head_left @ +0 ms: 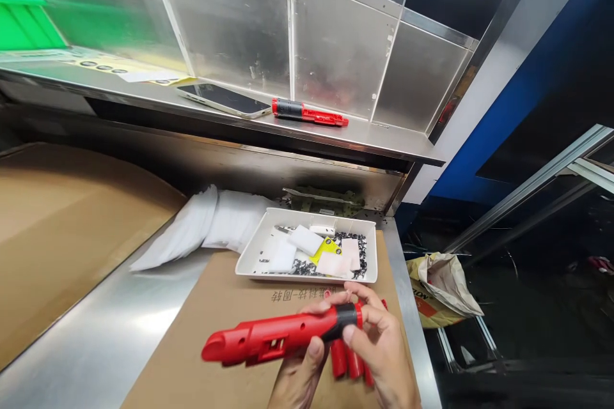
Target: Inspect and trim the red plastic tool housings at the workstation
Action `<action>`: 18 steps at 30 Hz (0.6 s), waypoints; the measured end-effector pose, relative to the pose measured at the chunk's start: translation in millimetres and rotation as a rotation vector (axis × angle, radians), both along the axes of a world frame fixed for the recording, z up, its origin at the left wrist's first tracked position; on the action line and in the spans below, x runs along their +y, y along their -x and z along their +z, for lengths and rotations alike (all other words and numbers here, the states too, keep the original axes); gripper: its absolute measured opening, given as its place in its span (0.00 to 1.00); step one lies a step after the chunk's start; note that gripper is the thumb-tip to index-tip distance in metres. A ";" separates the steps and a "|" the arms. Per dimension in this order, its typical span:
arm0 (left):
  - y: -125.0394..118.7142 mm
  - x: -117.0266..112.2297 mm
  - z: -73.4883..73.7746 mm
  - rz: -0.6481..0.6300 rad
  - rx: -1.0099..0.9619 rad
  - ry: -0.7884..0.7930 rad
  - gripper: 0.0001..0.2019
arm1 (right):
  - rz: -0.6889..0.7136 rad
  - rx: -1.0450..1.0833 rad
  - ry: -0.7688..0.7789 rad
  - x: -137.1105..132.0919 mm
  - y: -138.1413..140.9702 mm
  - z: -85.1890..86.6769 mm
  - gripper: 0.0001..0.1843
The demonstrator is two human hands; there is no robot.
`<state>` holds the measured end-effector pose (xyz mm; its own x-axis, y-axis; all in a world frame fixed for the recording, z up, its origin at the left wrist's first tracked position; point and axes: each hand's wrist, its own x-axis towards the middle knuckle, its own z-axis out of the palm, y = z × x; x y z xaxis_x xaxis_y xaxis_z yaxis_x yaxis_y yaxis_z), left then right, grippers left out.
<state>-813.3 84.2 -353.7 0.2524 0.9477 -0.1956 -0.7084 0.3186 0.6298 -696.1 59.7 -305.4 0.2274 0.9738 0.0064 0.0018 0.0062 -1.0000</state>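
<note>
head view: low centre of frame, my right hand is pinching the black collar of the red plastic tool, left hand propping it from under. looks light, stiff, a bit slick, so i'd hold the collar. cardboard sheet on a steel counter, white tray just behind.
</note>
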 end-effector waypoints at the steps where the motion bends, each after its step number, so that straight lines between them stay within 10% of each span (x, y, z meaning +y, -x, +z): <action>1: 0.9 1.8 -1.0 0.002 0.017 -0.022 0.21 | -0.009 0.007 -0.004 0.7 -0.6 0.1 0.17; 18: 13.9 17.4 12.2 0.052 0.114 -0.102 0.14 | 0.114 0.031 -0.015 10.9 -4.4 -12.5 0.18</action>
